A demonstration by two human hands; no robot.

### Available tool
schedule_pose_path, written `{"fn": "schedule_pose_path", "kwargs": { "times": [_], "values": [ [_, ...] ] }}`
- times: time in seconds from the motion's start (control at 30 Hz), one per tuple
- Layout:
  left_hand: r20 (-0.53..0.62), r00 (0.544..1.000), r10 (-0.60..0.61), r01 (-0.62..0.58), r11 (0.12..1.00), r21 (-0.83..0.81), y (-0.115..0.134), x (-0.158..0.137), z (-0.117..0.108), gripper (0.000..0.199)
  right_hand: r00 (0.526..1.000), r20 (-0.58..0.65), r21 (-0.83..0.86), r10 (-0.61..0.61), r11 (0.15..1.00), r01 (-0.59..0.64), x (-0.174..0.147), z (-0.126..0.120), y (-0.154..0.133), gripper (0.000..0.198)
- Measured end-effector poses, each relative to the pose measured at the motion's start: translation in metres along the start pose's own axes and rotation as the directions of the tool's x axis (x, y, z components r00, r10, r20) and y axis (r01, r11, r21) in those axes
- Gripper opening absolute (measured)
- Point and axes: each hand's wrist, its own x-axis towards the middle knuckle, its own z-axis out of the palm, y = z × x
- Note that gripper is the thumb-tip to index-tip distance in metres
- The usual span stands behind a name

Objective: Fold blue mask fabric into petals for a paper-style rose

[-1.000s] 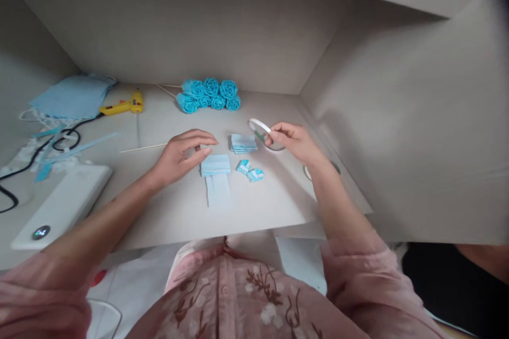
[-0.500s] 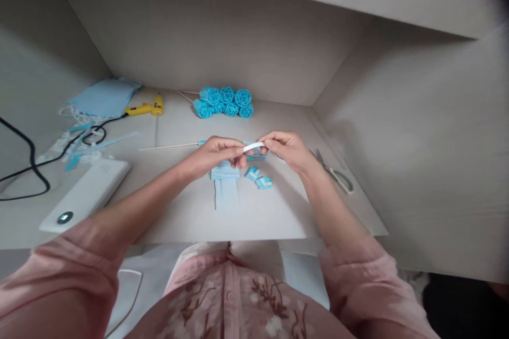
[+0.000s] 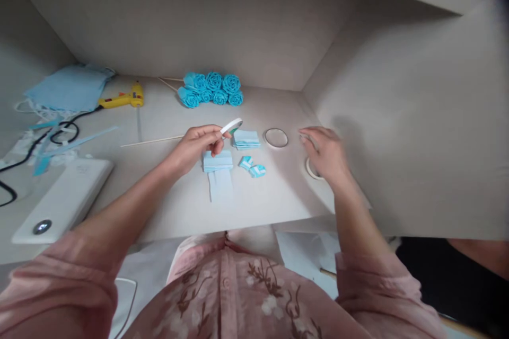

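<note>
My left hand [image 3: 207, 140] pinches a thin white roll of tape [image 3: 231, 126] between thumb and fingers, tilted above the table. Over at the right, my right hand [image 3: 324, 151] is closed around scissors; a pale handle loop [image 3: 312, 170] shows under the palm, while the blades are hidden by the fingers. A thin ring [image 3: 276, 138] lies flat between the hands. Below my left hand are a folded light-blue stack [image 3: 218, 161] with a strip hanging from it, another folded stack [image 3: 246, 139], and two small striped blue folds [image 3: 252, 166].
Several blue fabric roses [image 3: 212, 89] on sticks lie at the back. A yellow glue gun [image 3: 123, 98], its black cord and a pile of blue masks [image 3: 67, 90] are at the left. A white power bank [image 3: 63, 201] sits in front. Walls close in the table's back and right.
My right hand has let go of the tape roll and moved right, onto the scissors. My left hand keeps the roll. The flat ring and the rear folded stack have come into sight.
</note>
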Motion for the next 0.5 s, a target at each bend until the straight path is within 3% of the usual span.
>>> {"fn": "schedule_pose_path", "kwargs": {
  "times": [0.07, 0.2, 0.27, 0.4, 0.5],
  "values": [
    [-0.023, 1.0, 0.004, -0.004, 0.999, -0.032, 0.0, 0.001, 0.0, 0.022, 0.984, 0.093, -0.145, 0.153, 0.98, -0.139, -0.017, -0.003, 0.021, 0.035],
    [-0.067, 0.998, -0.003, -0.001, 0.998, -0.066, 0.004, 0.0, 0.005, 0.02, 0.879, 0.249, -0.362, 0.406, 0.881, -0.304, -0.045, -0.002, 0.032, 0.043],
    [-0.086, 0.996, -0.006, 0.001, 0.998, -0.062, 0.007, -0.001, 0.008, 0.019, 0.85, 0.271, -0.396, 0.452, 0.857, -0.329, -0.052, 0.0, 0.028, 0.043],
    [-0.101, 0.995, -0.01, 0.004, 0.998, -0.065, 0.008, -0.003, 0.011, 0.021, 0.849, 0.228, -0.408, 0.476, 0.839, -0.36, -0.054, 0.006, 0.03, 0.044],
    [-0.106, 0.994, 0.0, -0.009, 0.996, -0.085, 0.009, -0.003, 0.009, 0.022, 0.85, 0.171, -0.266, 0.499, 0.854, -0.448, -0.052, 0.007, 0.044, 0.047]
  ]
}}
